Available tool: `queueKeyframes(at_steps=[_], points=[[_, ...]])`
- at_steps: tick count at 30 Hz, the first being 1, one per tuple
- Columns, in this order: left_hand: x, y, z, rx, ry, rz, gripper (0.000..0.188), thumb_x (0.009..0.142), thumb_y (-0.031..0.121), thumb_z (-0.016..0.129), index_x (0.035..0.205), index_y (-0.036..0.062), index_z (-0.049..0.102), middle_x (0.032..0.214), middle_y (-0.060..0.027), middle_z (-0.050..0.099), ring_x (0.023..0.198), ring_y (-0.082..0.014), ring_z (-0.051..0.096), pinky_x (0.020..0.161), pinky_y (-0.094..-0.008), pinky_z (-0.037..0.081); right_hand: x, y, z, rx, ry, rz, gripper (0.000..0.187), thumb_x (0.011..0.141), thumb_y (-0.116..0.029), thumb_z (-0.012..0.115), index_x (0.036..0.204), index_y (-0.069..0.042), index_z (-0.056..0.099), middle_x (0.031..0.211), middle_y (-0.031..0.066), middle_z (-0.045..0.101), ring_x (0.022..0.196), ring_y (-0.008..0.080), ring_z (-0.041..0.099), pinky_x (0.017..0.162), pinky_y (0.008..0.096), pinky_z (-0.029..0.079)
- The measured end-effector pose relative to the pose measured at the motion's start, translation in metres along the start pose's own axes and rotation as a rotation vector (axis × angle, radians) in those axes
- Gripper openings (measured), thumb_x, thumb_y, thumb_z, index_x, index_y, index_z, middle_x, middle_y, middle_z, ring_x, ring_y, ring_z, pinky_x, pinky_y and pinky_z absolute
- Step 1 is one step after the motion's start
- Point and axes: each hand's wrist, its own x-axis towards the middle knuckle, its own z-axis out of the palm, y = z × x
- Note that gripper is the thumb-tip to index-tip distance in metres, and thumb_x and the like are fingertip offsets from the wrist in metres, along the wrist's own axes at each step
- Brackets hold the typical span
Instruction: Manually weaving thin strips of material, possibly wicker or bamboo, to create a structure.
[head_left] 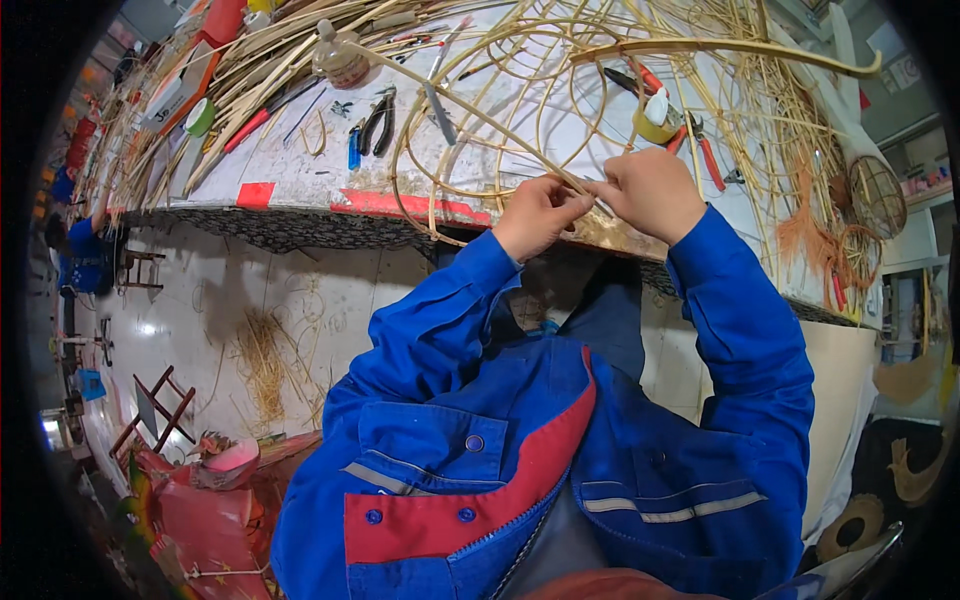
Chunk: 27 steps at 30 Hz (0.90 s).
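Observation:
Over the table's near edge my left hand (540,215) is closed, thumb and fingers pinching the near end of a long, pale bamboo strip (490,118). The strip slants away to the far left. My right hand (655,195) is closed too, almost touching the left, with its thumb at the strip's end. A thin brownish piece rises beside the right fist; what it is and what lies inside the fist stay hidden. Around and beyond both hands spreads a framework of bent bamboo hoops (397,185), lying on the table (300,175).
Black-jawed pliers (378,125), a clear bottle (342,60) and a green tape roll (200,117) lie to the left. Red-handled cutters (710,162) and a yellow tape roll (655,125) are right. Bamboo scraps (265,360) and a folding stool (155,405) are on the floor.

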Motion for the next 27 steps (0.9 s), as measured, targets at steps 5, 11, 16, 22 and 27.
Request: queueKeyframes(at_steps=[5, 11, 16, 22, 27], points=[[0.006, -0.005, 0.000, -0.037, -0.005, -0.012, 0.027, 0.088, 0.021, 0.072, 0.101, -0.0016, 0.065, 0.076, -0.0036, 0.063, 0.065, -0.0092, 0.058, 0.058, -0.0247, 0.049, 0.008, -0.008, -0.005, -0.155, 0.047, -0.095, 0.025, 0.079, -0.028, 0.068, 0.065, -0.006, 0.066, 0.066, 0.0148, 0.064, 0.063, 0.0340, 0.064, 0.056, 0.0439, 0.050], [0.005, -0.013, 0.004, 0.001, 0.063, 0.107, 0.026, 0.089, 0.019, 0.071, 0.104, -0.0015, 0.065, 0.078, -0.0042, 0.065, 0.064, -0.0094, 0.058, 0.057, -0.0246, 0.049, 0.017, -0.024, -0.009, -0.242, 0.023, -0.074, 0.013, 0.072, -0.018, 0.068, 0.068, -0.006, 0.069, 0.067, 0.0148, 0.066, 0.068, 0.0320, 0.068, 0.058, 0.0409, 0.054], [0.007, -0.007, 0.000, 0.004, 0.003, 0.011, 0.029, 0.090, 0.020, 0.071, 0.108, -0.0017, 0.065, 0.081, -0.0037, 0.065, 0.064, -0.0097, 0.058, 0.057, -0.0246, 0.048, 0.019, -0.016, -0.004, -0.216, 0.021, -0.101, 0.010, 0.070, -0.015, 0.067, 0.071, -0.006, 0.071, 0.069, 0.0144, 0.067, 0.068, 0.0305, 0.069, 0.057, 0.0386, 0.055], [0.005, -0.002, -0.001, 0.019, 0.003, -0.026, 0.033, 0.090, 0.022, 0.071, 0.113, -0.0009, 0.065, 0.081, -0.0030, 0.065, 0.063, -0.0087, 0.059, 0.052, -0.0229, 0.045, 0.005, -0.001, 0.012, -0.112, 0.362, -0.085, 0.016, 0.074, -0.016, 0.070, 0.082, -0.002, 0.069, 0.074, 0.0134, 0.068, 0.062, 0.0285, 0.066, 0.055, 0.0344, 0.052], [0.006, -0.002, -0.003, -0.047, -0.029, -0.050, 0.034, 0.091, 0.022, 0.071, 0.115, -0.0004, 0.064, 0.082, -0.0033, 0.065, 0.062, -0.0077, 0.059, 0.047, -0.0209, 0.041, -0.029, 0.019, 0.029, 0.264, 0.775, 0.162, 0.019, 0.086, -0.019, 0.067, 0.094, -0.001, 0.067, 0.075, 0.0077, 0.068, 0.058, 0.0198, 0.061, 0.055, 0.0309, 0.049]])
